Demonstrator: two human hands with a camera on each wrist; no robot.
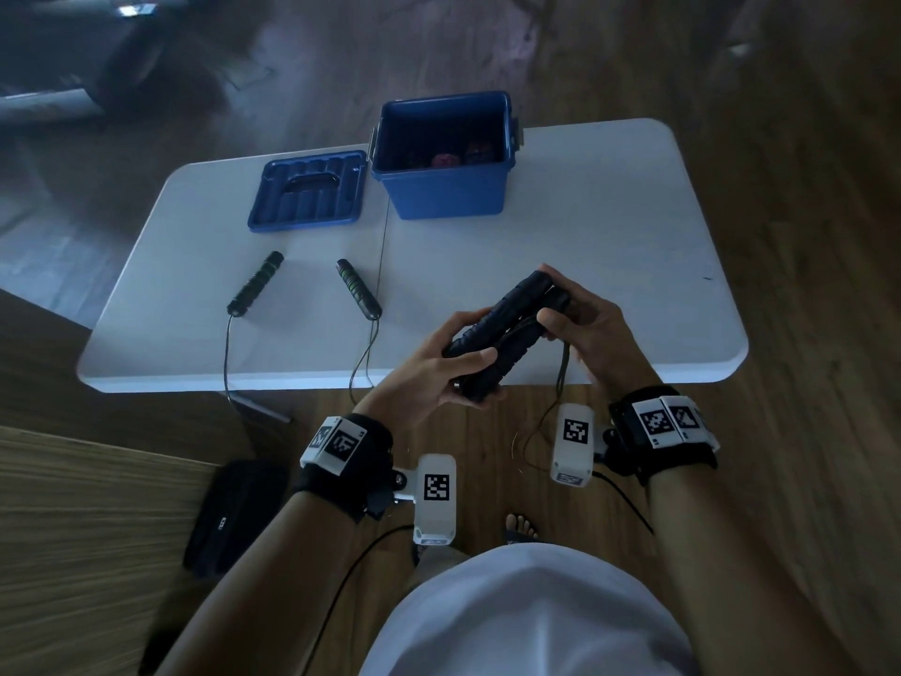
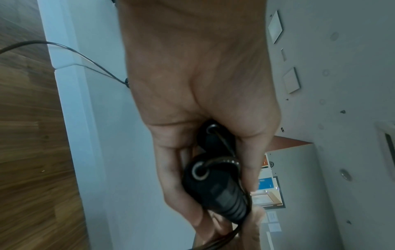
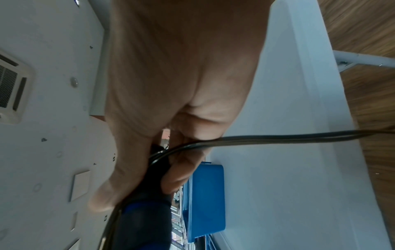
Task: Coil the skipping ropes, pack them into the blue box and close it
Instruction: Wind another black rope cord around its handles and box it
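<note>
Left hand [image 1: 439,368] and right hand [image 1: 582,322] both grasp the paired black handles [image 1: 507,329]; we should wind the cord [image 1: 560,383] tightly (it dangles off-table).

Plastic, foam-like grips and wood

The blue box [image 1: 446,187] and its lid [image 1: 308,192] look like hard, smooth plastic with a slight shine; the lid has ribs. The table [image 1: 585,265] top is white, smooth and matt. The black handles [image 1: 502,334] held by both hands look soft and matt with ridges around them, like the two handles [image 1: 256,284] near the table's left edge. Their cord [image 3: 278,136] is thin and glossy. The floor [image 1: 804,187] looks like wood with grain.
</note>
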